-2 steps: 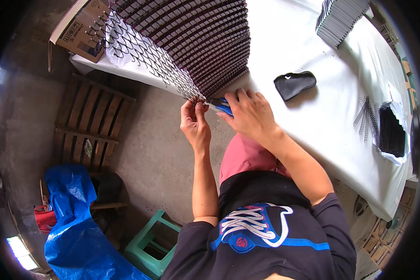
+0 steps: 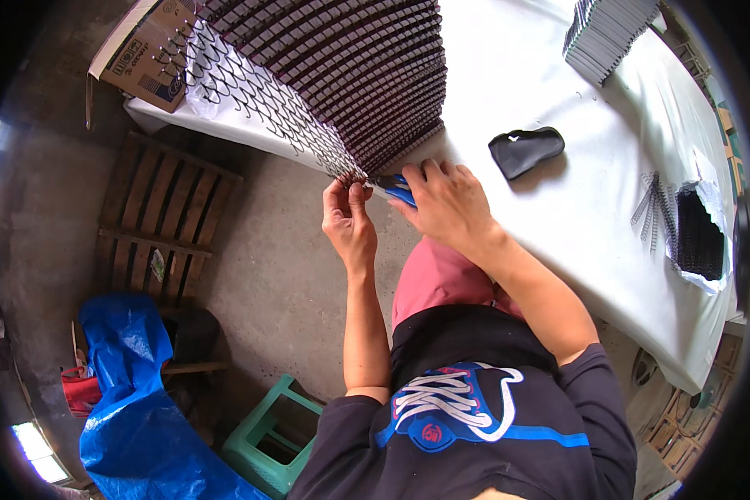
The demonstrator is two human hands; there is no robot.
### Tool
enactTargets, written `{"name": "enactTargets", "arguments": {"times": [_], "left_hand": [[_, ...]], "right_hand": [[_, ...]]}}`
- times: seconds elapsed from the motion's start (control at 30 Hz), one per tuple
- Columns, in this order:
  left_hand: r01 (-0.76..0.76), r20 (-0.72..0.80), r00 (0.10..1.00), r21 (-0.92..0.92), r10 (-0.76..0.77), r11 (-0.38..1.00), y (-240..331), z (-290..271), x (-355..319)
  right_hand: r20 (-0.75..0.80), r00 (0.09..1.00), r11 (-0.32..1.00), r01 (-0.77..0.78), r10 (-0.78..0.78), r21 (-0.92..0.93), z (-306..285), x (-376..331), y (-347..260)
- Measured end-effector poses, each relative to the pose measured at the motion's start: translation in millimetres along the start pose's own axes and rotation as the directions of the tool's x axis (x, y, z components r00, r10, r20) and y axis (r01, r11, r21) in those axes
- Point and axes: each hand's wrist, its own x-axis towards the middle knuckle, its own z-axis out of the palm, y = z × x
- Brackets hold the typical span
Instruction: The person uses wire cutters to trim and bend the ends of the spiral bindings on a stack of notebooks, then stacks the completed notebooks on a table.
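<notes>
A large dark grid of closely set rows (image 2: 354, 71) lies on the white-covered table (image 2: 508, 229), with thin curved wire hooks (image 2: 254, 96) sticking out along its left side. At its near corner, my left hand (image 2: 350, 229) is closed in a pinch, thumb against fingers; what lies between the fingertips is too small to make out. My right hand (image 2: 450, 200) is wrapped round blue-handled pliers (image 2: 401, 196), whose dark jaws reach to that same corner, close to the left fingertips. The palm hides part of the handles.
Right of the grid lie a black shoe-shaped object (image 2: 527, 152), a torn white package of dark strips (image 2: 698, 233) and a stack of grey strips (image 2: 608, 37). A cardboard box (image 2: 146, 58) stands far left. Below are a wooden pallet (image 2: 158, 225), blue tarp (image 2: 129, 400) and green stool (image 2: 267, 425).
</notes>
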Motion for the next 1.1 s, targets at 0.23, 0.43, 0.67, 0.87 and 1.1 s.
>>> {"name": "enactTargets", "arguments": {"times": [0.23, 0.43, 0.67, 0.87, 1.1], "left_hand": [[0.016, 0.024, 1.000, -0.023, -0.015, 1.000, 1, -4, 1], [0.088, 0.121, 0.990, -0.107, -0.075, 0.990, 1, -10, 2], [0.101, 0.122, 0.989, -0.116, -0.087, 0.988, 1, -12, 3], [0.092, 0.130, 0.989, -0.154, -0.072, 0.984, -2, -12, 3], [0.092, 0.072, 0.994, -0.115, -0.084, 0.989, -3, -9, 2]], "right_hand": [[0.041, 0.997, 0.997, -0.066, 0.064, 0.051, -1, -6, 4], [-0.175, 0.983, 0.999, -0.048, 0.047, -0.003, -7, -9, 2], [-0.134, 0.988, 0.996, -0.075, 0.081, 0.052, -2, -8, 3], [-0.149, 0.987, 0.995, -0.044, 0.057, 0.084, 4, 0, -1], [-0.034, 0.995, 0.990, -0.087, 0.091, 0.107, 10, -2, 7]]}}
